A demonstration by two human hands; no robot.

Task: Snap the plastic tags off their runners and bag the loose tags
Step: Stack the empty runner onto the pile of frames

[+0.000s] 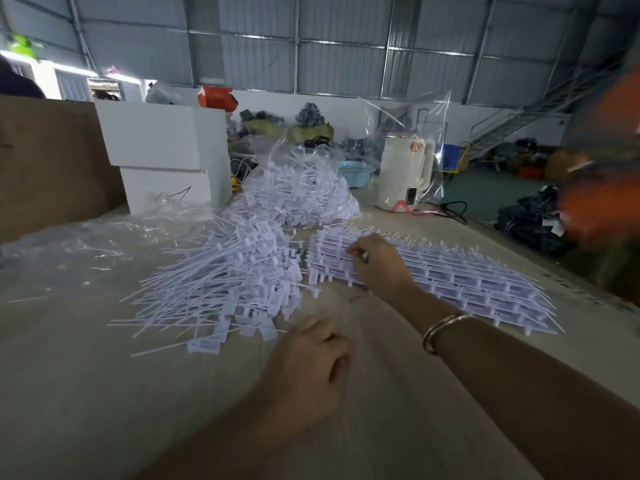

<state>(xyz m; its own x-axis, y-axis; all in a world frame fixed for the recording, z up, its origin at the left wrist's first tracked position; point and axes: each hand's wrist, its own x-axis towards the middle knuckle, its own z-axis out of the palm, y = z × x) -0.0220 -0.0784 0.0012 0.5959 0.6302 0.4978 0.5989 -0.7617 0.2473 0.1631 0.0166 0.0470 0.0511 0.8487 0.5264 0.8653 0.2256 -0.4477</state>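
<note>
Risk first: our right hand (379, 268) works at the near-left end of the runner stack (450, 282), and if we pull a whole sheet instead of flexing it, the stack slides or the thin tails bend and tangle w/ the loose tags (225, 282) just beside it. Snapped and unsnapped stock lie close together, only a narrow gap btwn them, so mixing is likely if the stack shifts left. Tags could also skid off the table (86, 393) edge on the right, since the stack runs close to it. Nothing steadies the stack: our left hand (304, 368) sits on the bare tabletop, near the front edge of the loose pile but not touching it, fingers loosely curled, holding nothing we can see.

Right-hand fingers are bent w/ tips drawn together on top of the stack's upper sheet, looks like a pinch on a tag or runner piece, but exact item is too small to tell. Stack lies directly under that hand, extending away to the right.

Bagging: clear bag (304, 174) w/ more tags sits behind the loose pile, well apart from both hands. Flat plastic sheet (69, 244) lies far left.
</note>
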